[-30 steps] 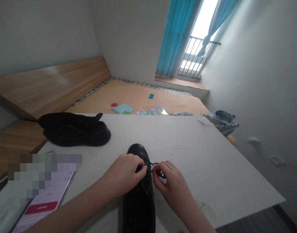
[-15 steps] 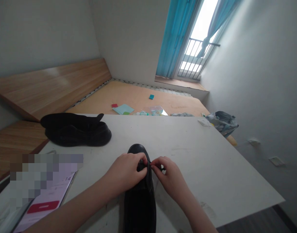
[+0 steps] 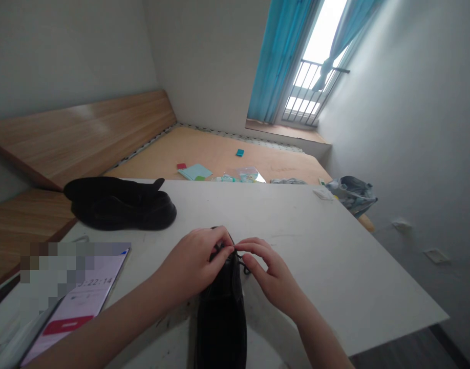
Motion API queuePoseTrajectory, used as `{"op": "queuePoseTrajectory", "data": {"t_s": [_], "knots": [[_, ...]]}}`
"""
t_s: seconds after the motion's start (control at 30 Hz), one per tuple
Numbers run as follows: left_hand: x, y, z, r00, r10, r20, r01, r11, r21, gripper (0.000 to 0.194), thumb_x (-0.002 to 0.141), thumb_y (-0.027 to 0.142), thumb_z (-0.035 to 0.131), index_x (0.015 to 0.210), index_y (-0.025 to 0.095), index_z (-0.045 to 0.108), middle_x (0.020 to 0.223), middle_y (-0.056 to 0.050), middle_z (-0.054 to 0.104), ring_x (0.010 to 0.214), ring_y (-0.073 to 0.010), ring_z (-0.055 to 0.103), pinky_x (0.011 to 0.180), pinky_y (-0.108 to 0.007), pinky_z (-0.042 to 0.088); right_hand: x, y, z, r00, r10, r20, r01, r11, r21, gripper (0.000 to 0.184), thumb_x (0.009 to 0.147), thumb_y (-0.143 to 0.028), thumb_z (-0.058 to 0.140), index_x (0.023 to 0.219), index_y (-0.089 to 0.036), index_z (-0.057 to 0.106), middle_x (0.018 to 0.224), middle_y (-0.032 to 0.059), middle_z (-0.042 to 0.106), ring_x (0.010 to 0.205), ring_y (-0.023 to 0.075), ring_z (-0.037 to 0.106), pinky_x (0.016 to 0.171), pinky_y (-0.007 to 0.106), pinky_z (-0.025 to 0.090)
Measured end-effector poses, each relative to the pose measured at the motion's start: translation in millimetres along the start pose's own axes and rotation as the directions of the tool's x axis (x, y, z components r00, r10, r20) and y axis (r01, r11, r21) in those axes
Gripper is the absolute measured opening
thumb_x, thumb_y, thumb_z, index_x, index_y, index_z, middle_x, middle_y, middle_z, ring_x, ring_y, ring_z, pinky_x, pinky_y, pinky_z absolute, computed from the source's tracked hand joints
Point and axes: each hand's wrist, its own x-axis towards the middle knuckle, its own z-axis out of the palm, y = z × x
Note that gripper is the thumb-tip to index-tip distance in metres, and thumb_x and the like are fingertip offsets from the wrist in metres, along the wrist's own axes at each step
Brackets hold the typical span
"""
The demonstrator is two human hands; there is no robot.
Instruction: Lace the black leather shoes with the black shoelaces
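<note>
A black lace-up shoe [image 3: 221,328] stands on the white table in front of me, its toe pointing away. My left hand [image 3: 198,261] is over its front, with thumb and index finger pinched on the black shoelace [image 3: 246,268]. My right hand [image 3: 271,269] is at the shoe's right side. Its index fingertip touches near the left fingertips, while the thumb is spread apart beside a loose loop of lace. The eyelets are partly hidden under my left fingers.
Other black footwear [image 3: 123,207] lies at the table's far left. A phone [image 3: 85,297] with a lit screen is at the near left. Beyond the white table [image 3: 335,266] is a bed [image 3: 212,146] with small packets on it. A plastic bag [image 3: 352,195] sits at the far right corner.
My right thumb and index finger have parted from their pinch, and a lace loop shows beside the thumb. My left fingertips have shifted slightly up.
</note>
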Motion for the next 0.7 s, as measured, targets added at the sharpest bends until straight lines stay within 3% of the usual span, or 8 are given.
{"op": "queuePoseTrajectory", "data": {"t_s": [0.1,0.23,0.3,0.37,0.43,0.53,0.63,0.7], "knots": [[-3,0,-14.4,0.999,0.03,-0.04,-0.035,0.992,-0.121,0.014,0.092,0.029,0.049,0.084,0.022,0.058,0.073,0.002,0.063,0.066,-0.0161,0.058,0.059,-0.026,0.039,9,-19,-2,0.995,0.033,0.098,-0.036,0.999,0.027,0.02,0.096,-0.037,0.055,0.097,-0.021,0.066,0.098,0.0054,0.069,0.095,0.021,0.061,0.087,0.035,0.045],[-7,0,-30.7,0.995,0.069,0.072,-0.047,0.96,-0.278,0.024,0.1,0.037,0.04,0.102,0.023,0.06,0.083,0.003,0.068,0.072,-0.0145,0.061,0.064,-0.024,0.045,22,-41,-6,0.976,0.082,0.202,-0.135,0.954,0.266,0.036,0.096,-0.05,0.052,0.077,-0.02,0.057,0.07,0.0002,0.06,0.068,0.0155,0.055,0.066,0.029,0.042],[-8,-4,-37.9,0.991,0.092,0.094,-0.058,0.947,-0.316,0.029,0.102,0.038,0.037,0.114,0.026,0.06,0.101,0.002,0.071,0.09,-0.0158,0.064,0.079,-0.025,0.048,24,-49,-10,0.979,0.095,0.181,-0.167,0.883,0.439,0.036,0.094,-0.053,0.054,0.077,-0.021,0.054,0.061,-0.0035,0.049,0.057,0.0127,0.046,0.056,0.027,0.037],[-10,-9,-45.1,0.991,0.099,0.092,-0.069,0.955,-0.29,0.029,0.102,0.037,0.04,0.115,0.029,0.064,0.109,0.003,0.072,0.099,-0.0167,0.065,0.088,-0.026,0.048,23,-54,-15,0.989,0.109,0.103,-0.146,0.851,0.504,0.03,0.094,-0.048,0.056,0.08,-0.021,0.055,0.058,-0.006,0.039,0.052,0.0113,0.035,0.05,0.025,0.03],[-14,-15,-53.4,0.993,0.102,0.066,-0.084,0.969,-0.233,0.028,0.101,0.035,0.041,0.112,0.03,0.067,0.107,0.004,0.072,0.098,-0.017,0.066,0.088,-0.026,0.048,22,-57,-20,0.995,0.098,0.014,-0.095,0.894,0.437,0.023,0.095,-0.04,0.054,0.082,-0.022,0.059,0.058,-0.006,0.035,0.052,0.0117,0.031,0.049,0.026,0.026],[-23,-17,-68.5,0.994,0.084,-0.063,-0.091,0.989,-0.117,0.029,0.101,0.031,0.04,0.115,0.033,0.065,0.105,0.005,0.072,0.095,-0.0173,0.066,0.082,-0.025,0.048,20,-56,-22,0.998,0.052,-0.035,-0.047,0.99,0.137,0.02,0.097,-0.031,0.048,0.086,-0.022,0.063,0.062,-0.003,0.045,0.055,0.013,0.037,0.051,0.027,0.028],[-34,-16,-81.4,0.97,0.072,-0.232,-0.055,0.995,0.081,0.031,0.1,0.026,0.037,0.119,0.033,0.06,0.107,0.006,0.07,0.096,-0.0181,0.064,0.082,-0.026,0.046,22,-51,-13,1.0,0.013,0.024,-0.009,0.99,-0.139,0.02,0.098,-0.027,0.045,0.093,-0.023,0.064,0.071,-0.0001,0.059,0.058,0.0138,0.046,0.055,0.028,0.033],[-38,-20,-83.2,0.968,0.083,-0.237,-0.04,0.983,0.182,0.031,0.098,0.026,0.038,0.118,0.032,0.061,0.108,0.005,0.07,0.096,-0.0198,0.064,0.082,-0.028,0.045,24,-48,-3,0.994,0.016,0.105,0.007,0.977,-0.214,0.02,0.098,-0.024,0.045,0.097,-0.023,0.066,0.079,0.0008,0.066,0.063,0.0144,0.053,0.058,0.028,0.037]]}}
